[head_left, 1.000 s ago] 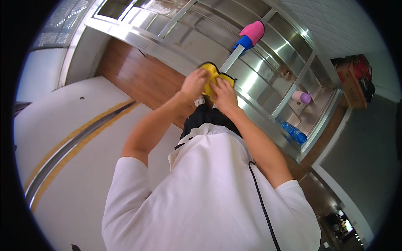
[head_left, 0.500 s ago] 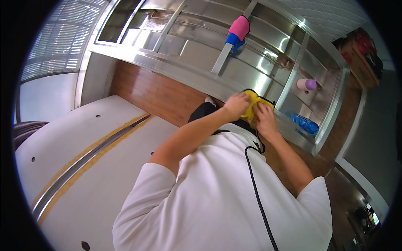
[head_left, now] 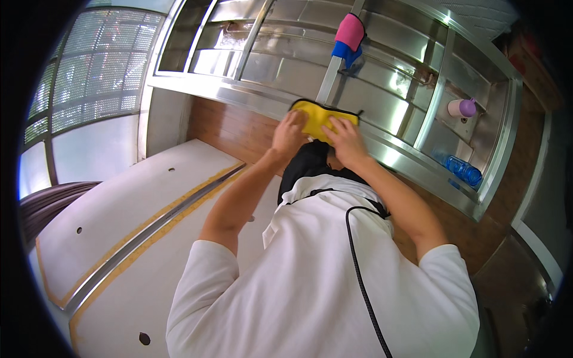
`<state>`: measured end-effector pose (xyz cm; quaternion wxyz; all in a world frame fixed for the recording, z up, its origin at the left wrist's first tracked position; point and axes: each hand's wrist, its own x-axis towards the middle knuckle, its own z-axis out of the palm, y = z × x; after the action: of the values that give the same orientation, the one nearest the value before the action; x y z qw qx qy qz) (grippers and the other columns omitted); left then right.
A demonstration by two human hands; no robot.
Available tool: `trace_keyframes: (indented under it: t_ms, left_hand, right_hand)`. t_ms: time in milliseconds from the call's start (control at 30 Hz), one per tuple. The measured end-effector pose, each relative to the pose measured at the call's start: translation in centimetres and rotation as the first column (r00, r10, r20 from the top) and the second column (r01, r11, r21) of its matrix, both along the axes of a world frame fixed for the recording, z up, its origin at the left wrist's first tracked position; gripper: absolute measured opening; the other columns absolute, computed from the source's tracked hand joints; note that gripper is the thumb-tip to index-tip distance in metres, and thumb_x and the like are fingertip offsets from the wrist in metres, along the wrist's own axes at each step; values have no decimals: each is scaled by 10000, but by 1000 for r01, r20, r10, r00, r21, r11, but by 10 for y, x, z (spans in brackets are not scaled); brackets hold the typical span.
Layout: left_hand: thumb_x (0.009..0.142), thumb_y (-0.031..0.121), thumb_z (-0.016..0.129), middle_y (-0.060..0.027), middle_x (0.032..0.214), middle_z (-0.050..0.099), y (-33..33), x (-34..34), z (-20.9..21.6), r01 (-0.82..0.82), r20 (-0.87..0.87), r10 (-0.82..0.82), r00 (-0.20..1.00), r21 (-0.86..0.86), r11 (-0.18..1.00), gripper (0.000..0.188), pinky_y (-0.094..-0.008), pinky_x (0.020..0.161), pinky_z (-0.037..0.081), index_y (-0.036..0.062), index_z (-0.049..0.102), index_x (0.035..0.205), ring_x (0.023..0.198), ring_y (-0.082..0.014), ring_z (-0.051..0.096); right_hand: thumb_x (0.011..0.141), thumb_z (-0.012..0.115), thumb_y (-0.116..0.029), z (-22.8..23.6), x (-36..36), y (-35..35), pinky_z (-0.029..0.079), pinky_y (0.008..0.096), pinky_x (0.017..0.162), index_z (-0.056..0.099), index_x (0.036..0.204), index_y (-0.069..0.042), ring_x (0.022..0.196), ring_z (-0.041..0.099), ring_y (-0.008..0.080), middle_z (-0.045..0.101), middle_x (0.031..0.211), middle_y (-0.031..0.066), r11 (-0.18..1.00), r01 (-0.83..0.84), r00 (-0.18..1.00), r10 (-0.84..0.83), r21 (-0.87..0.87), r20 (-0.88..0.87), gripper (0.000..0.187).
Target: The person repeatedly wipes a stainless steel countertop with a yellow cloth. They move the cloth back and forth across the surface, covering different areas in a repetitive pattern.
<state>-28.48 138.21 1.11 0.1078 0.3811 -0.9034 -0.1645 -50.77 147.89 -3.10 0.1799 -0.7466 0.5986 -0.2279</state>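
Observation:
A yellow cloth with dark edging (head_left: 319, 119) is held up at the near edge of the metal frame. My left hand (head_left: 290, 132) closes on its left end, fingers bent over the fabric. On the cloth's right part, my right hand (head_left: 346, 140) grips with bent fingers; the thumb is partly hidden. The fabric spreads between the two hands, one corner sticking out past the right one. Farther off, a pink and blue cloth (head_left: 349, 37) hangs draped over a crossbar of the frame, apart from both hands.
The wide metal frame (head_left: 227, 89) has raised bars and sunken panels. In its right compartment stand a pink bottle with a purple lid (head_left: 461, 108) and a blue clear bottle (head_left: 462, 170). A white board with a metal strip (head_left: 149, 221) lies at left. A black cord (head_left: 362, 274) runs down my shirt.
Both hands have moved left in the view with the yellow cloth, which is now spread wider and flatter between them. The view has also shifted somewhat.

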Motion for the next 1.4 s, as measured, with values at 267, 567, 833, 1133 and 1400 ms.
trace_keyframes:
  t_ms: [267, 567, 833, 1133, 1400]
  left_hand:
    - [760, 88, 796, -137, 1402, 624, 51, -101, -23, 222, -140, -205, 969, 113, 968, 601, -449, 1168, 468, 8, 671, 1343, 1411, -356, 542]
    - [769, 80, 885, -194, 1555, 593, -97, 99, -13, 16, -33, -10, 999, 173, 985, 717, -435, 1237, 458, 83, 690, 1460, 1492, -393, 505]
    - [693, 111, 893, -179, 1420, 653, -211, 219, -11, -4, 57, -3, 998, 119, 993, 647, -429, 1161, 483, 4, 739, 1313, 1381, -377, 570]
    - [802, 175, 716, -70, 1153, 643, -124, 84, -30, 347, -136, -330, 934, 137, 928, 409, -391, 1040, 470, 96, 735, 1203, 1216, -285, 598]
    - [766, 189, 823, -88, 1265, 688, -161, 136, -38, 233, -248, -160, 955, 301, 925, 444, -432, 1089, 498, 94, 779, 1197, 1264, -324, 614]
  right_hand:
    - [812, 734, 6, 33, -63, 62, 426, 500, 1195, 707, 1390, -101, 1371, 518, 407, 593, 1436, 179, 981, 81, 995, -71, 174, -64, 589]
    - [813, 819, -131, 23, 89, -80, 415, 467, 1213, 613, 1543, -162, 1408, 492, 390, 529, 1593, 173, 989, -19, 991, 38, 146, -128, 758]
    - [858, 750, -97, 4, 237, -217, 431, 480, 1194, 673, 1460, -130, 1385, 515, 401, 550, 1574, 181, 994, -72, 996, 75, 79, -42, 608]
    - [831, 784, -30, 56, 114, -83, 425, 490, 1212, 679, 1446, -96, 1433, 493, 428, 552, 1555, 199, 954, 144, 970, -84, 263, -227, 627]
    - [805, 809, -56, 40, 162, -136, 457, 481, 1175, 644, 1440, -72, 1383, 514, 417, 551, 1541, 197, 960, 89, 962, -13, 265, -274, 656]
